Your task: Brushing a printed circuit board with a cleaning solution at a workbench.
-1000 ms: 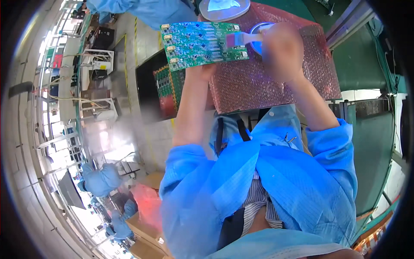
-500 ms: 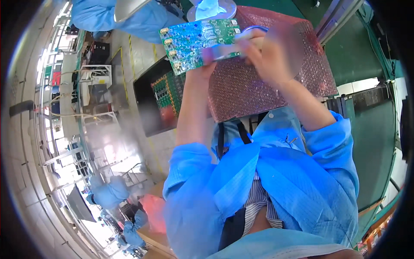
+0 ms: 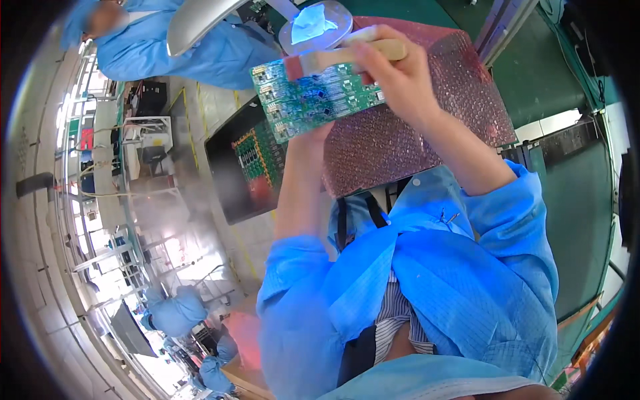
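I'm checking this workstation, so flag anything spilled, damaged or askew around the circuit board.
Nothing plainly stands out. The circuit board slants, but the left hand holds it, and the right hand holds a brush over it. Fine damage would be too small to see.

A blue smock [image 3: 460, 280] opens over a striped collar [image 3: 395, 303].

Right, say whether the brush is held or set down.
Held: the right hand grips the brush by its pale handle, with the reddish bristles over the circuit board.
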{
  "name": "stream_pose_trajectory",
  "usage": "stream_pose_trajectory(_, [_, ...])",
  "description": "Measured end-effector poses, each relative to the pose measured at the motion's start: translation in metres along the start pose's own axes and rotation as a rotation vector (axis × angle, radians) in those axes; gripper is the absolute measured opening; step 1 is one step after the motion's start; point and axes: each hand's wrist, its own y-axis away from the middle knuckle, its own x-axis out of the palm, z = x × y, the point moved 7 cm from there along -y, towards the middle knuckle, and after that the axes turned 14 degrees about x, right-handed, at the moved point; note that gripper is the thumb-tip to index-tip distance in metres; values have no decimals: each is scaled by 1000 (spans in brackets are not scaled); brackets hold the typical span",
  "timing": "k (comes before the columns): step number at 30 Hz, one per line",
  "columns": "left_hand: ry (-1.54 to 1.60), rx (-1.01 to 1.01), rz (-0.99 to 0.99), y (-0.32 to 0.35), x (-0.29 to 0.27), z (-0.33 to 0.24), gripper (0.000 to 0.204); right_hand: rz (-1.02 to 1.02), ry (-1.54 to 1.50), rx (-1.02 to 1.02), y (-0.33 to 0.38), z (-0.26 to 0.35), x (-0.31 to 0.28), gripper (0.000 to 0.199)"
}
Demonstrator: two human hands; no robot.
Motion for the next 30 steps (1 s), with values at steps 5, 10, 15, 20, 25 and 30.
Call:
stream_pose_trajectory(5, [-108,50,-23,7,1,-8,32,-31,104,-25,-21,-11,-20,16])
stream_pose_trajectory(10, [29,-31,150,3,34,-7,33,63,23,60,-4,-7,14,14])
stream_pose_trajectory(15, [-62,105,-30,9,-26,-29,33,-101,147,-72,-15,-14,-24,12])
stream_pose_trajectory(20, [-157,120,-11,6,-31,-34,35,-9,89,109,1,-20,6,14])
stream_pose_trajectory(25, [-69,165,-109,12,-23,-48,34,-40,108,35,3,-17,-3,14])
stream_pose_trajectory(30, [-112,200,-141,10,-13,-55,31,41,142,142,12,-35,4,16])
